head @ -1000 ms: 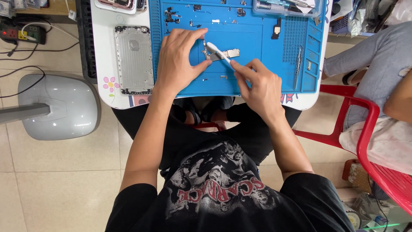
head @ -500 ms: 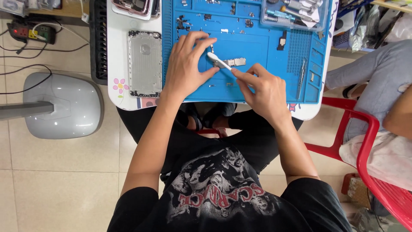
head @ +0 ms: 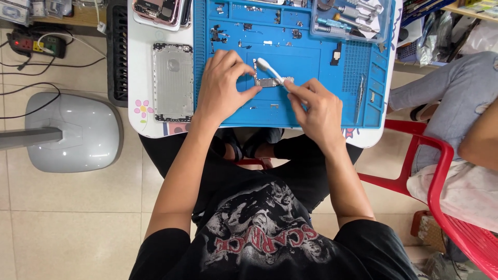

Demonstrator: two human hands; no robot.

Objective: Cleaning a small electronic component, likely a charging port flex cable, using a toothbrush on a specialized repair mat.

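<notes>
**Small metal part brushed on the blue mat**

On the blue work mat (head: 290,111) that covers most of the white counter (head: 140,127), the left hand (head: 223,85) presses down beside a small metal part (head: 267,82), its thumb and forefinger pinching the part's left end; that grip is clenched on the part. The part lies flat near the middle of the mat, between the two hands. The right hand (head: 314,106) holds a white toothbrush (head: 270,69) by its handle, fingers closed tight round it, and the brush head lies tilted over the top edge of the part, touching it or just above it; which cannot be told.

Left of the mat, on the bare counter, a silver phone back housing (head: 173,82) lies flat with its inside up. At the mat's far right corner stands a clear tray of screwdrivers (head: 350,18), and a pair of tweezers (head: 360,93) lies along the mat's right side, well apart from the right hand. Tiny screws and dark parts are scattered over the upper mat. A red plastic chair (head: 441,171) stands to the right, with another person's sleeve and leg beside it. A grey fan base (head: 78,132) sits on the tiled floor at left.
</notes>
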